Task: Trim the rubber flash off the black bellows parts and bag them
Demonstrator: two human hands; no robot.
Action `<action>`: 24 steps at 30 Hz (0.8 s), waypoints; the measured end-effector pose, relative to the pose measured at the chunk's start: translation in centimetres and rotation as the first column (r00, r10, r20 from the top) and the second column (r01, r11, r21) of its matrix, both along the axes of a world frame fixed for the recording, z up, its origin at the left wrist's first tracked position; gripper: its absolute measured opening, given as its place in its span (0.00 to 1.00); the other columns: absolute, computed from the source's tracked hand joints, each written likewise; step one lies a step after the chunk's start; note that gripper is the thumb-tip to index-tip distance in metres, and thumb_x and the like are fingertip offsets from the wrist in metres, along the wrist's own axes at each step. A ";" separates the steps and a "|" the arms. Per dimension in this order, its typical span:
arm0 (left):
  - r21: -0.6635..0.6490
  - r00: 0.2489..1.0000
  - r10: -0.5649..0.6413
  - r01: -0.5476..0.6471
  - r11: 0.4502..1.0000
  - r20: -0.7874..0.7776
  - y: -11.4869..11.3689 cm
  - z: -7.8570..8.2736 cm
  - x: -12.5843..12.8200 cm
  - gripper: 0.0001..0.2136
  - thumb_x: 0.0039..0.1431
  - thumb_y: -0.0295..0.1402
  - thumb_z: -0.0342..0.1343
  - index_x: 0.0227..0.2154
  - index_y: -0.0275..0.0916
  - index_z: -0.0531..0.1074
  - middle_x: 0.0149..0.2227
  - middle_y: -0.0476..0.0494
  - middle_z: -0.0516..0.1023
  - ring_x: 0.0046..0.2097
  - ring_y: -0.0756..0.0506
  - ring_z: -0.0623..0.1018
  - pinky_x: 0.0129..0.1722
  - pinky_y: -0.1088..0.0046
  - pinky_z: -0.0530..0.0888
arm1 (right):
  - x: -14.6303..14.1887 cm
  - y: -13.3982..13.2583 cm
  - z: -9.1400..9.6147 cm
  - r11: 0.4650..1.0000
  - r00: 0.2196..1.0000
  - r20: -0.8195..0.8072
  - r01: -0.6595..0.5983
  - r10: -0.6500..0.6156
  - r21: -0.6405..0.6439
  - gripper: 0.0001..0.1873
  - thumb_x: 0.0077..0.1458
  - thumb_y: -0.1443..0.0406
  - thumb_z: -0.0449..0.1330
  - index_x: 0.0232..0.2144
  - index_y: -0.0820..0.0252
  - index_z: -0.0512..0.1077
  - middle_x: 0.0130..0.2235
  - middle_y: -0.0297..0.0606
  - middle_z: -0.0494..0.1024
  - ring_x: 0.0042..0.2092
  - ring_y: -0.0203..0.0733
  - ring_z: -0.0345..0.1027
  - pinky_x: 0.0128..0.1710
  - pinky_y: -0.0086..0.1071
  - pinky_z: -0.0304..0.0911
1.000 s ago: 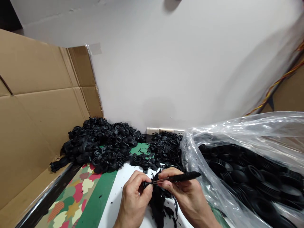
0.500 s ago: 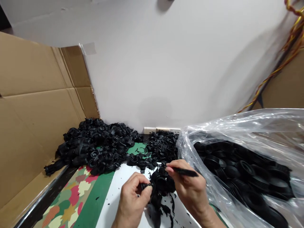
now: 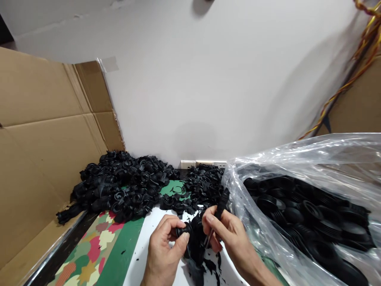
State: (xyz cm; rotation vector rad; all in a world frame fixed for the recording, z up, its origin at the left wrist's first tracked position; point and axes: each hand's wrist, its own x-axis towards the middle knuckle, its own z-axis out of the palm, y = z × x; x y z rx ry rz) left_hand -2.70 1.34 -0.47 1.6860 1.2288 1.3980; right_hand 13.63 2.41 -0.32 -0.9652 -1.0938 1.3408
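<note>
My left hand (image 3: 163, 248) pinches a round black ribbed rubber part (image 3: 185, 230) between thumb and fingers, low in the middle of the view. My right hand (image 3: 233, 234) is closed round a slim tool with a black handle (image 3: 223, 200). Its handle sticks up past my fingers, and a thin metal end points down beside the rubber part; whether it touches cannot be made out. More black rubber pieces and torn scraps (image 3: 211, 266) lie beneath and between the hands on a white sheet (image 3: 143, 248).
A heap of black ribbed rubber parts (image 3: 119, 186) lies at left against a cardboard panel (image 3: 53, 151). Thin black scraps (image 3: 205, 182) are piled by the wall sockets (image 3: 189, 163). On the right, a clear plastic bag (image 3: 297, 149) holds larger black rubber parts (image 3: 312, 222).
My right hand has turned the tool from lying nearly level to upright, its metal end now downward. My left hand keeps its rubber part nearly in place, tilted slightly more into view.
</note>
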 end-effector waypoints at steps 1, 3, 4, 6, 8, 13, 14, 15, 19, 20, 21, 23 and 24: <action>-0.004 1.000 0.002 -0.001 1.000 0.013 0.0 0.0 0.0 0.04 0.47 0.25 0.57 0.27 0.39 0.73 0.31 0.47 0.73 0.35 0.46 0.74 0.33 0.73 0.71 | 0.0 -0.1 0.2 1.000 1.000 0.005 -0.012 0.012 -0.007 0.20 0.48 0.50 0.60 0.23 0.60 0.64 0.19 0.27 0.64 0.16 0.29 0.53 0.15 0.25 0.48; -0.060 0.998 0.017 -0.013 0.998 0.066 0.0 0.0 0.0 0.03 0.47 0.27 0.59 0.27 0.39 0.73 0.30 0.47 0.74 0.33 0.46 0.74 0.31 0.74 0.71 | 0.0 -0.2 0.7 1.000 0.999 0.043 -0.024 0.024 0.004 0.19 0.46 0.50 0.62 0.24 0.60 0.66 0.19 0.26 0.63 0.17 0.29 0.52 0.17 0.25 0.48; -0.127 0.994 0.028 -0.014 0.992 0.107 0.0 0.1 0.1 0.04 0.47 0.29 0.60 0.28 0.38 0.73 0.28 0.47 0.74 0.31 0.47 0.74 0.29 0.74 0.71 | -0.1 -0.4 0.9 0.999 0.997 0.071 -0.029 0.027 0.019 0.19 0.45 0.51 0.63 0.24 0.60 0.67 0.20 0.27 0.63 0.19 0.31 0.54 0.19 0.26 0.50; -0.295 0.977 0.064 -0.001 0.956 0.202 -0.1 0.3 0.2 0.07 0.47 0.34 0.61 0.29 0.37 0.72 0.22 0.50 0.74 0.24 0.49 0.73 0.24 0.76 0.70 | -0.2 -0.6 1.1 0.998 0.991 0.127 -0.047 0.041 0.045 0.17 0.43 0.52 0.64 0.26 0.61 0.70 0.22 0.29 0.66 0.23 0.34 0.57 0.23 0.27 0.54; -0.424 0.954 0.100 0.031 0.905 0.283 -0.1 0.5 0.3 0.11 0.47 0.39 0.61 0.28 0.36 0.72 0.16 0.51 0.72 0.20 0.50 0.71 0.20 0.77 0.68 | -0.5 -0.9 1.1 0.995 0.975 0.207 -0.086 0.075 0.045 0.16 0.42 0.55 0.65 0.28 0.60 0.71 0.22 0.30 0.67 0.25 0.36 0.59 0.25 0.28 0.54; -0.477 0.913 0.110 0.100 0.873 0.393 0.0 0.8 0.4 0.16 0.44 0.46 0.63 0.22 0.35 0.72 0.13 0.52 0.71 0.16 0.53 0.68 0.15 0.80 0.63 | -1.7 -1.2 0.4 0.982 0.880 0.467 -0.156 0.088 0.109 0.08 0.46 0.61 0.61 0.27 0.60 0.71 0.20 0.29 0.68 0.23 0.36 0.57 0.25 0.28 0.51; -0.477 0.911 0.106 0.107 0.872 0.398 0.0 0.8 0.4 0.17 0.44 0.46 0.63 0.22 0.34 0.72 0.14 0.52 0.70 0.16 0.54 0.67 0.15 0.81 0.62 | -1.9 -1.2 0.2 0.978 0.873 0.481 -0.165 0.086 0.124 0.07 0.48 0.62 0.59 0.26 0.60 0.71 0.21 0.30 0.70 0.24 0.36 0.58 0.26 0.29 0.52; -0.475 0.912 0.100 0.111 0.873 0.397 0.1 0.7 0.4 0.17 0.44 0.45 0.63 0.22 0.34 0.72 0.14 0.52 0.71 0.16 0.54 0.67 0.15 0.81 0.62 | -2.0 -1.2 0.1 0.977 0.874 0.478 -0.168 0.085 0.134 0.07 0.49 0.63 0.57 0.26 0.60 0.70 0.22 0.32 0.72 0.25 0.37 0.60 0.27 0.29 0.54; -0.468 0.924 0.072 0.122 0.875 0.376 0.1 0.4 0.4 0.18 0.46 0.47 0.62 0.28 0.33 0.72 0.15 0.52 0.70 0.17 0.53 0.68 0.16 0.81 0.62 | -2.0 -1.1 -0.2 0.988 0.918 0.391 -0.116 0.069 0.098 0.09 0.51 0.61 0.55 0.25 0.61 0.71 0.24 0.35 0.73 0.27 0.40 0.62 0.30 0.31 0.57; -0.459 0.927 0.061 0.126 0.879 0.370 0.0 0.3 0.4 0.19 0.45 0.46 0.63 0.30 0.34 0.72 0.17 0.51 0.71 0.17 0.53 0.69 0.16 0.81 0.62 | -2.0 -1.1 -0.2 0.993 0.931 0.362 -0.089 0.056 0.077 0.10 0.50 0.61 0.56 0.25 0.61 0.71 0.23 0.34 0.72 0.27 0.39 0.62 0.29 0.31 0.57; -0.441 0.932 0.049 0.123 0.889 0.358 0.0 0.3 0.4 0.19 0.43 0.44 0.64 0.33 0.34 0.72 0.20 0.50 0.73 0.18 0.53 0.70 0.16 0.80 0.62 | -1.9 -1.1 -0.2 0.996 0.942 0.333 -0.065 0.043 0.055 0.10 0.49 0.60 0.57 0.24 0.61 0.70 0.23 0.33 0.70 0.27 0.39 0.61 0.28 0.30 0.56; -0.380 0.960 0.035 0.077 0.922 0.279 -0.2 0.2 0.4 0.19 0.41 0.37 0.66 0.37 0.37 0.71 0.28 0.48 0.75 0.20 0.52 0.70 0.18 0.79 0.65 | -1.8 -1.0 -0.1 0.999 0.960 0.276 -0.041 0.036 0.010 0.11 0.47 0.58 0.58 0.23 0.62 0.69 0.21 0.31 0.66 0.25 0.37 0.58 0.25 0.29 0.54; -0.333 0.978 0.043 0.028 0.942 0.204 -0.3 0.2 0.4 0.19 0.40 0.32 0.66 0.39 0.39 0.72 0.31 0.48 0.75 0.21 0.52 0.70 0.20 0.78 0.67 | -1.8 -1.0 0.0 0.999 0.967 0.250 -0.041 0.042 -0.009 0.12 0.47 0.58 0.59 0.23 0.62 0.69 0.20 0.30 0.64 0.24 0.36 0.56 0.24 0.29 0.53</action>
